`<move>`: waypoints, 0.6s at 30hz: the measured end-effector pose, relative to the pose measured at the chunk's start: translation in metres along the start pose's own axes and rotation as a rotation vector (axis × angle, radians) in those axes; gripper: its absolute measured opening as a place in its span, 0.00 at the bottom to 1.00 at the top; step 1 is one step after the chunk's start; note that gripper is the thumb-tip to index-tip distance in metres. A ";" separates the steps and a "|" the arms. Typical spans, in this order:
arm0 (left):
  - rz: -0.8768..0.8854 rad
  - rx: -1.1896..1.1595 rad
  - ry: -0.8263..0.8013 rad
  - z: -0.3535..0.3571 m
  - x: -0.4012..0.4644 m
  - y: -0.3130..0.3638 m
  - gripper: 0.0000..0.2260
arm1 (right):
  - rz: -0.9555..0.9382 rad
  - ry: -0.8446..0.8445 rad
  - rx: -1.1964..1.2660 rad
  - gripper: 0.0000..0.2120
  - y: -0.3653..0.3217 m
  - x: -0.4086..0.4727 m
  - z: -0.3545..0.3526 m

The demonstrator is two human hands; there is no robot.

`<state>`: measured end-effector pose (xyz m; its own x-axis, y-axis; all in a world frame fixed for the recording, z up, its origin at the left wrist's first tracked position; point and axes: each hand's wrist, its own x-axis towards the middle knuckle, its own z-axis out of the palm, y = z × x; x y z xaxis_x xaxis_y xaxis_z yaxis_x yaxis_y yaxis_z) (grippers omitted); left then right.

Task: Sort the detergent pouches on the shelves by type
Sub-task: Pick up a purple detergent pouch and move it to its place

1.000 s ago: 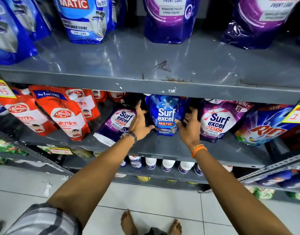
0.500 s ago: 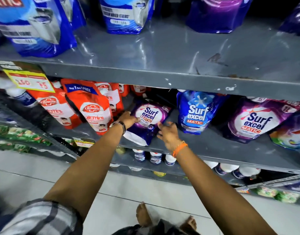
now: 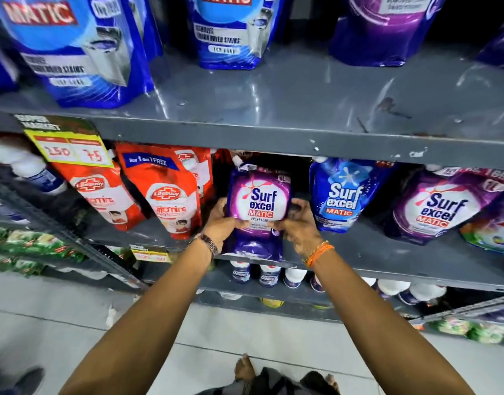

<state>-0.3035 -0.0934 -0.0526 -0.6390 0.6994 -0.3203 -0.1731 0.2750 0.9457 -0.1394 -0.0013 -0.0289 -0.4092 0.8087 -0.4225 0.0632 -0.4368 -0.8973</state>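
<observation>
Purple Surf Excel Matic pouch [image 3: 260,212], front-load type, sits right in the middle of the action, upright at the front edge of the middle shelf [image 3: 387,260], and both hands are on it. Left hand [image 3: 223,223] clamps the pouch's left side, fingers wrapped behind, thumb pressed across the front just under the label. Right hand [image 3: 297,226] mirrors it on the other side, fingers curled around the right edge, thumb on the front. A firm two-handed grip, both hands closed on the pouch. Its white spout pokes up at the top left corner, under the lip of the upper shelf [image 3: 273,138]. Just to its right stands a blue Surf Excel Matic pouch [image 3: 342,195], and beyond that another purple pouch [image 3: 441,206] leaning back. To the left, two red Lifebuoy pouches [image 3: 165,192] lean on the same shelf, near a yellow price tag [image 3: 71,151] hanging from the shelf above. Up top, big blue Matic pouches [image 3: 82,49] line the left side, with a purple one [image 3: 387,29] to the right.
</observation>
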 end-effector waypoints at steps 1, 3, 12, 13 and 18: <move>0.035 0.002 -0.002 -0.001 -0.001 0.001 0.27 | -0.052 -0.007 -0.029 0.41 -0.003 0.002 0.001; 0.103 0.007 -0.032 -0.001 -0.004 0.006 0.27 | -0.142 -0.008 -0.146 0.42 -0.011 0.003 0.004; 0.261 0.100 0.014 0.007 0.008 0.019 0.35 | -0.412 0.020 -0.412 0.40 -0.031 0.029 0.014; 0.266 0.120 0.034 0.007 0.012 0.018 0.36 | -0.435 0.028 -0.421 0.40 -0.031 0.033 0.016; 0.265 0.206 0.143 0.007 0.023 0.018 0.40 | -0.482 0.066 -0.454 0.37 -0.030 0.051 0.028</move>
<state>-0.3161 -0.0678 -0.0431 -0.7422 0.6689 -0.0414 0.1574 0.2340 0.9594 -0.1875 0.0424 -0.0202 -0.4319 0.9008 0.0455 0.2698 0.1772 -0.9465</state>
